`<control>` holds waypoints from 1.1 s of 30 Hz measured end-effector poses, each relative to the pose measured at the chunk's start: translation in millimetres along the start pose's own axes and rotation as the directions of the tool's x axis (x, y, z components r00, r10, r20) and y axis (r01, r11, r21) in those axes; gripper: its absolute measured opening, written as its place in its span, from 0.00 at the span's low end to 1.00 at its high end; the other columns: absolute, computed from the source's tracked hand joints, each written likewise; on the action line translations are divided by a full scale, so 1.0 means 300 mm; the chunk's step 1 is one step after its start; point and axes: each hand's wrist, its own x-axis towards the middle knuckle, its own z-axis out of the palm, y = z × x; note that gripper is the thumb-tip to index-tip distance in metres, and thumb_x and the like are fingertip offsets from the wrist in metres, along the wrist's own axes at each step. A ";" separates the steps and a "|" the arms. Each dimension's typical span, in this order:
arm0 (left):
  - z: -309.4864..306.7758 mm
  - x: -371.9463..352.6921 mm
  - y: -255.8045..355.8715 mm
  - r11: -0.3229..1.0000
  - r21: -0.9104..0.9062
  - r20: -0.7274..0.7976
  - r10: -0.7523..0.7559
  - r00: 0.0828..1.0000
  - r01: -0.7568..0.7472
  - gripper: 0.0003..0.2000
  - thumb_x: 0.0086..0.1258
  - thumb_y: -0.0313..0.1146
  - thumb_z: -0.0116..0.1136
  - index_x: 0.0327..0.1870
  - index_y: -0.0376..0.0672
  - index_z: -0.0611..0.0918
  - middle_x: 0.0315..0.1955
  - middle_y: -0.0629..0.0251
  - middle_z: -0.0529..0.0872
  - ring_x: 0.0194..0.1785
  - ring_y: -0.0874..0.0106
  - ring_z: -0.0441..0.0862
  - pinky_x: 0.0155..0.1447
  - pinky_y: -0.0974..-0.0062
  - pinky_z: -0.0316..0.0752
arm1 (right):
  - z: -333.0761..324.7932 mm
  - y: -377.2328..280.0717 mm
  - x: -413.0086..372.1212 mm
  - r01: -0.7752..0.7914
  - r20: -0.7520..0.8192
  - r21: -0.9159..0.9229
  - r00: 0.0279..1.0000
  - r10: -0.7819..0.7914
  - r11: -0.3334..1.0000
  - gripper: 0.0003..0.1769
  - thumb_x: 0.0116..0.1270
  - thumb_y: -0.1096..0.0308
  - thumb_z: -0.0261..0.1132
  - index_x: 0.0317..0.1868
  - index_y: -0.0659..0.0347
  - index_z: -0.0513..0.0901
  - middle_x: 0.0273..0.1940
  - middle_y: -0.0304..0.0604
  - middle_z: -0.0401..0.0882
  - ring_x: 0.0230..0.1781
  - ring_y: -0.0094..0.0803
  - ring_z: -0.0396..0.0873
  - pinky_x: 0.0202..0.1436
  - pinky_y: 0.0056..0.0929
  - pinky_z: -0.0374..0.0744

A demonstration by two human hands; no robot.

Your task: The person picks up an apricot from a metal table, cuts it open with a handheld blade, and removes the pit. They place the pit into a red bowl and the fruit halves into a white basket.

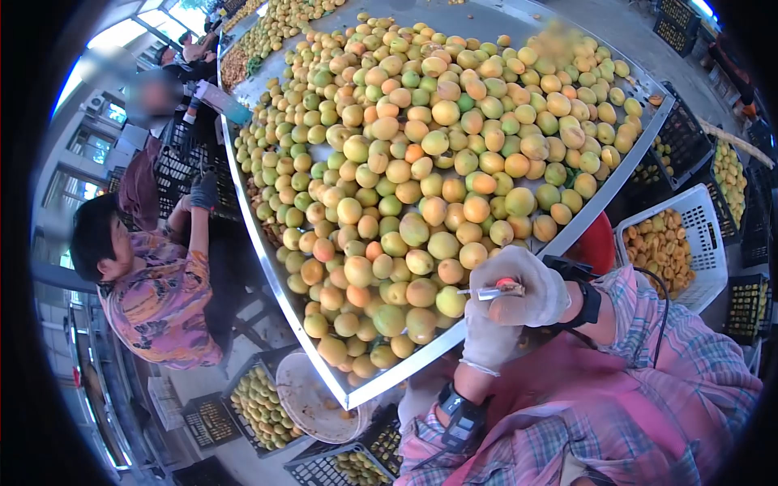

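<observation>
The head camera looks forward and down over nearby fruit (433, 211).

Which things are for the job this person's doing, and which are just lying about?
Probably for the job:
small bladed tool
gloved right hand, holding it
gloved left hand, close by
round fruit
metal-edged table
maybe the white basket of fruit pieces

Seemingly just lying about:
pale stick, off to the side
dark crates at the back

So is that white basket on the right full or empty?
Not empty: orange fruit pieces are piled inside the white basket. I can't tell how deep they go.
</observation>
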 end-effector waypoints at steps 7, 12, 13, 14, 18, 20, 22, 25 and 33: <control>-0.018 0.005 -0.048 0.944 0.198 0.153 0.235 0.960 -0.263 0.18 0.56 0.33 0.68 0.47 0.41 0.80 0.45 0.54 0.82 0.45 0.55 0.82 0.48 0.62 0.77 | -0.031 0.022 0.006 0.181 0.156 -0.098 0.974 -0.164 0.979 0.16 0.58 0.65 0.72 0.47 0.57 0.83 0.44 0.43 0.79 0.42 0.37 0.81 0.43 0.31 0.79; -0.014 0.022 -0.036 0.988 -0.042 0.088 0.150 0.985 -0.147 0.15 0.53 0.33 0.70 0.43 0.45 0.81 0.37 0.62 0.83 0.40 0.59 0.83 0.44 0.64 0.78 | -0.047 0.028 0.020 0.089 0.144 -0.026 0.986 -0.085 0.996 0.24 0.64 0.54 0.68 0.51 0.65 0.76 0.40 0.41 0.77 0.38 0.32 0.78 0.41 0.28 0.75; -0.025 0.027 -0.042 0.989 -0.051 0.096 0.143 0.985 -0.138 0.15 0.53 0.33 0.70 0.43 0.45 0.81 0.37 0.62 0.83 0.40 0.59 0.83 0.44 0.64 0.78 | -0.038 0.021 0.030 -0.022 0.049 0.014 0.999 0.022 1.000 0.24 0.65 0.47 0.65 0.39 0.64 0.78 0.31 0.38 0.76 0.30 0.27 0.75 0.33 0.23 0.72; -0.051 0.038 -0.045 0.981 0.062 0.264 0.164 0.951 -0.186 0.15 0.53 0.33 0.70 0.41 0.45 0.82 0.34 0.64 0.84 0.38 0.61 0.83 0.42 0.66 0.78 | -0.049 -0.003 0.057 -0.228 0.204 0.270 0.963 0.176 0.935 0.26 0.65 0.43 0.63 0.31 0.62 0.77 0.25 0.35 0.73 0.25 0.25 0.72 0.29 0.21 0.68; -0.087 0.042 0.051 0.975 -0.160 0.399 -0.080 0.913 0.156 0.08 0.54 0.22 0.68 0.34 0.43 0.85 0.31 0.72 0.80 0.38 0.75 0.79 0.42 0.75 0.74 | -0.060 -0.023 0.110 -0.425 0.416 0.573 0.888 0.198 0.701 0.28 0.68 0.41 0.57 0.21 0.55 0.70 0.15 0.30 0.64 0.15 0.18 0.60 0.21 0.19 0.57; -0.086 0.044 0.048 0.955 -0.215 0.424 -0.098 0.900 0.205 0.08 0.53 0.21 0.68 0.34 0.42 0.85 0.32 0.71 0.80 0.39 0.75 0.79 0.43 0.75 0.74 | -0.054 0.004 0.091 -0.377 0.400 0.620 0.906 0.137 0.688 0.22 0.72 0.49 0.56 0.24 0.54 0.71 0.16 0.30 0.63 0.16 0.19 0.60 0.23 0.21 0.60; -0.086 0.037 -0.001 0.972 -0.212 0.414 -0.001 0.910 0.098 0.14 0.53 0.25 0.71 0.42 0.41 0.83 0.39 0.65 0.84 0.44 0.69 0.82 0.49 0.70 0.77 | -0.040 0.011 0.083 -0.318 0.304 0.581 0.939 0.163 0.749 0.24 0.72 0.47 0.54 0.22 0.54 0.69 0.14 0.29 0.60 0.13 0.18 0.56 0.19 0.20 0.56; -0.125 0.057 0.052 0.965 -0.209 0.517 -0.027 0.855 0.157 0.18 0.52 0.22 0.70 0.46 0.40 0.82 0.41 0.67 0.81 0.47 0.71 0.79 0.51 0.72 0.75 | -0.042 -0.011 0.101 -0.399 0.420 0.736 0.903 0.093 0.546 0.28 0.73 0.46 0.53 0.20 0.55 0.68 0.14 0.28 0.59 0.12 0.17 0.56 0.16 0.20 0.55; -0.093 0.045 0.034 0.758 -0.378 0.596 -0.239 0.767 0.531 0.22 0.52 0.25 0.72 0.50 0.42 0.80 0.36 0.73 0.79 0.46 0.75 0.78 0.51 0.75 0.73 | -0.064 -0.007 0.074 -0.447 0.393 0.786 0.894 0.213 0.427 0.29 0.74 0.46 0.52 0.18 0.57 0.68 0.13 0.28 0.61 0.11 0.16 0.59 0.15 0.18 0.56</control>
